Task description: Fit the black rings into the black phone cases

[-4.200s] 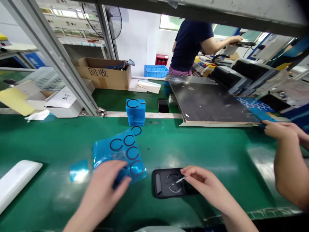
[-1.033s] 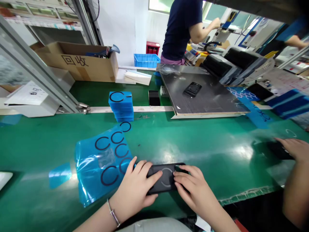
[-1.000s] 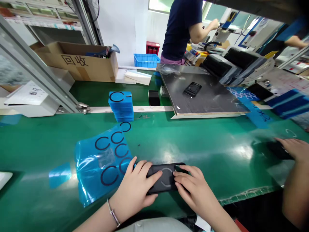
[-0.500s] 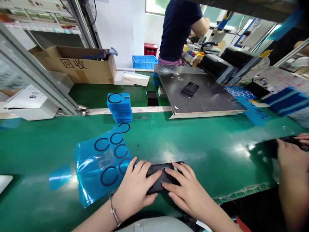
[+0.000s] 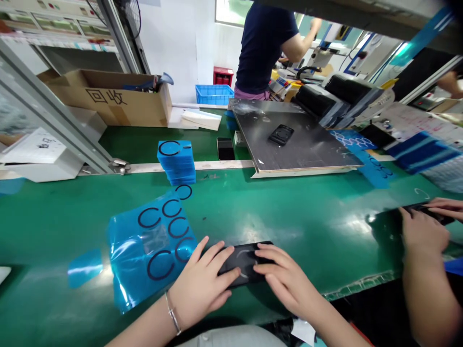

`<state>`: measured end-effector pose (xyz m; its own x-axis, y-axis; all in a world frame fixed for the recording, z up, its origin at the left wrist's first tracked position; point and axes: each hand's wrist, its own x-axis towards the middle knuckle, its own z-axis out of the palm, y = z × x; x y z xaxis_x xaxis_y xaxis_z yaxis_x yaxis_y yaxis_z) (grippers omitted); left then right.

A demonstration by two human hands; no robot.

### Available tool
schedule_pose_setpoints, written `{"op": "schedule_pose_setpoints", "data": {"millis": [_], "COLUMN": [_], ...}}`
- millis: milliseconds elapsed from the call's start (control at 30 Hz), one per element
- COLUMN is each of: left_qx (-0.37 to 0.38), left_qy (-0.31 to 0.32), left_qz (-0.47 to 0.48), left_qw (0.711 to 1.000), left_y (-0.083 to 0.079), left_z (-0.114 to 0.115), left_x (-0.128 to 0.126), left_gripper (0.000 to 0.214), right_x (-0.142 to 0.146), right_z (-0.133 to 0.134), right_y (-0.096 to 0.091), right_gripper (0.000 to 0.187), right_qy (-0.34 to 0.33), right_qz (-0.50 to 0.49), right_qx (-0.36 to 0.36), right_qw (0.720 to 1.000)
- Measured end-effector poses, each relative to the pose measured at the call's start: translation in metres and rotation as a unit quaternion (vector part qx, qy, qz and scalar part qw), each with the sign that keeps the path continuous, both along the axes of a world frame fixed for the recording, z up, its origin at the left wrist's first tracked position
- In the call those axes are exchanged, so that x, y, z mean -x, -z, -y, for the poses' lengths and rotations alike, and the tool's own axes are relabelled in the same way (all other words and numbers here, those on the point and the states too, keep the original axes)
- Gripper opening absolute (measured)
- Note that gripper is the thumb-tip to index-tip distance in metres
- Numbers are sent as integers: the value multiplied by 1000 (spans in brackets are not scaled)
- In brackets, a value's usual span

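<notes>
A black phone (image 5: pixel 244 262) lies flat on the green workbench (image 5: pixel 289 221), its back up and a pale ring arc showing on it. My left hand (image 5: pixel 204 294), with a thin metal bracelet (image 5: pixel 172 319) on the wrist, presses its left end. My right hand (image 5: pixel 289 282) covers its right end, fingers spread across the back. To the left, touching my left fingertips, lies a blue film sheet (image 5: pixel 152 246) printed with several black rings. At the right, a co-worker's hands (image 5: pixel 423 231) hold a dark flat object (image 5: pixel 423 209).
A stack of blue film sheets (image 5: pixel 176 163) stands beyond the loose sheet. Farther back are a black phone (image 5: pixel 225 148) and a dark plate (image 5: pixel 304 149) carrying another phone (image 5: pixel 281 134). A small blue film piece (image 5: pixel 85 268) lies left. A cardboard box (image 5: pixel 104 101) stands behind.
My right hand has slid along the phone's back, and my fingers have spread out. The co-worker's hands have come together over the dark object. The whole view has drifted slightly.
</notes>
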<state>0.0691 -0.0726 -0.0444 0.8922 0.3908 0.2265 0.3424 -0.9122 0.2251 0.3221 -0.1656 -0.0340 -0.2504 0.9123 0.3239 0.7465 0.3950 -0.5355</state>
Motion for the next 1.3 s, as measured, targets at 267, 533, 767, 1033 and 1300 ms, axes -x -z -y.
{"op": "schedule_pose_setpoints", "data": {"millis": [267, 533, 767, 1033, 1300], "left_qx": [-47, -56, -60, -44, -26], "left_qy": [-38, -15, -24, -10, -10], "left_qz": [42, 6, 31, -8, 8], "left_qw": [997, 998, 997, 999, 1000], "left_y": [8, 3, 3, 5, 2], "left_z": [12, 11, 9, 7, 5], "left_x": [-7, -8, -10, -8, -8], "left_gripper": [28, 30, 26, 35, 30], "right_x": [-38, -54, -22, -15, -22], "right_z": [-34, -78, -40, -10, -18], "right_y": [-14, -32, -30, -3, 11], "right_gripper": [28, 28, 19, 28, 22], "right_qy": [139, 108, -135, -97, -106], "right_qz": [-40, -18, 80, 98, 81], "right_qx": [-79, -92, 11, 38, 21], "right_qw": [986, 990, 988, 990, 991]}}
